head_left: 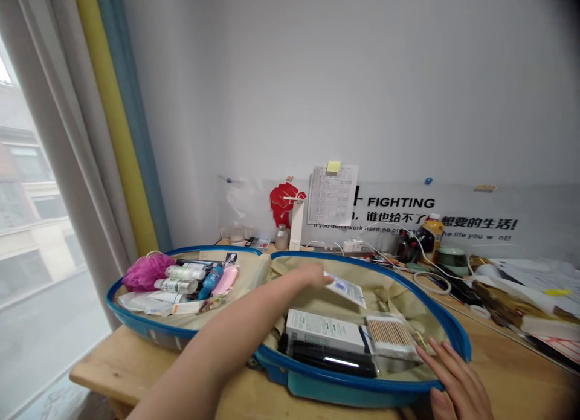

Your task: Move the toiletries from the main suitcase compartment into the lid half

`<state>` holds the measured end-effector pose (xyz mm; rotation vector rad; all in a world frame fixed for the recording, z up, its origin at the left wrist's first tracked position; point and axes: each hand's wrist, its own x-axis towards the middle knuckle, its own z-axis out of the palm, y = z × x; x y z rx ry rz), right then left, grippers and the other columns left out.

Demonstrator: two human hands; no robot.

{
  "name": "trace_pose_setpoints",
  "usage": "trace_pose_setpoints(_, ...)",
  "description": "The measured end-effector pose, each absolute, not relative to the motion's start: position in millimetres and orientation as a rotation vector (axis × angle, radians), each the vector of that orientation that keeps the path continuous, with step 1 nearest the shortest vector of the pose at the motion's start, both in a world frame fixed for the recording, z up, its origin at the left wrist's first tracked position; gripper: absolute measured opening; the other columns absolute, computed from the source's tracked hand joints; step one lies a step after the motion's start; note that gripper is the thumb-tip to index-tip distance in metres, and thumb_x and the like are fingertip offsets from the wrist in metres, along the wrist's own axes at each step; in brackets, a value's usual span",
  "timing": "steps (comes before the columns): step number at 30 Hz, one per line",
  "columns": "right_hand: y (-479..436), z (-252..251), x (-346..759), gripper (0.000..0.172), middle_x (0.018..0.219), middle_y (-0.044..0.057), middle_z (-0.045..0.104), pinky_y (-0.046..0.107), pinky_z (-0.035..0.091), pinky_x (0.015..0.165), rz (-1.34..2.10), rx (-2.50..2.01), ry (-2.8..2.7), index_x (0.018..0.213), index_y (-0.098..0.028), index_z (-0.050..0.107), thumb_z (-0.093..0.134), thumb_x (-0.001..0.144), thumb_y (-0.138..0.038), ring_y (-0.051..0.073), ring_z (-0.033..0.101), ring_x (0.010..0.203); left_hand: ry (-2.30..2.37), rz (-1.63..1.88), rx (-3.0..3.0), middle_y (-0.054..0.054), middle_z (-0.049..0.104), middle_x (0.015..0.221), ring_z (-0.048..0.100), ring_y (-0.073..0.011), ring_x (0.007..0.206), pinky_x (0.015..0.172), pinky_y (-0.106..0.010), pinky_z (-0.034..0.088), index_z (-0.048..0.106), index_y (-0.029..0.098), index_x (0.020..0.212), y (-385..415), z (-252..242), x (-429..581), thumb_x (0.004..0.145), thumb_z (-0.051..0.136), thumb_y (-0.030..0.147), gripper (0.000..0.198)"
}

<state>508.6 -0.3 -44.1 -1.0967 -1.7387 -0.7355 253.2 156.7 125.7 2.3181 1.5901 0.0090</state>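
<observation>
A blue-rimmed suitcase (453, 329) with a beige lining lies spread wide on the wooden table. My left hand (315, 276) reaches over its right half, fingers closed on a flat white packet (348, 289) with blue print, held tilted above the lining. My right hand (457, 378) rests at the near right rim, fingers stretched and apart, holding nothing. Beside its fingertips is a clear pack of cotton swabs (392, 335). A white printed box (322, 330) and a long black glossy item (328, 361) lie along the near side of the same half.
The suitcase's left half holds a magenta bath puff (147, 272), several small bottles (179, 286) and a pink item (226, 279). Behind stand a white lamp (296, 223) and a glass jar (281, 236). Cables, papers (530, 275) and a yellow-orange bottle (432, 234) crowd the right side.
</observation>
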Motion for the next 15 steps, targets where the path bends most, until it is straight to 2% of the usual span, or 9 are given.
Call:
trace_pose_setpoints(6, -1.0, -42.0, 509.7, 0.04, 0.141, 0.013, 0.061, 0.048, 0.045, 0.105, -0.752, -1.085, -1.756, 0.136, -0.021, 0.058, 0.04, 0.1, -0.025, 0.032, 0.055, 0.133, 1.581, 0.002, 2.173, -0.011, 0.061, 0.136, 0.063, -0.0268, 0.118, 0.099, -0.051, 0.055, 0.059, 0.019, 0.133, 155.0, 102.4, 288.1, 0.098, 0.064, 0.044, 0.044)
trace_pose_setpoints(15, -2.4, -41.7, 511.2, 0.04, 0.142, 0.012, 0.06, 0.048, 0.045, 0.103, -0.728, -1.109, -1.772, 0.137, -0.023, 0.057, 0.042, 0.1, -0.025, 0.033, 0.055, 0.133, 1.552, 0.174, 2.071, -0.012, 0.059, 0.14, 0.063, -0.0269, 0.118, 0.098, -0.051, 0.056, 0.056, 0.02, 0.137, 151.4, 69.7, 303.5, 0.099, 0.063, 0.042, 0.045)
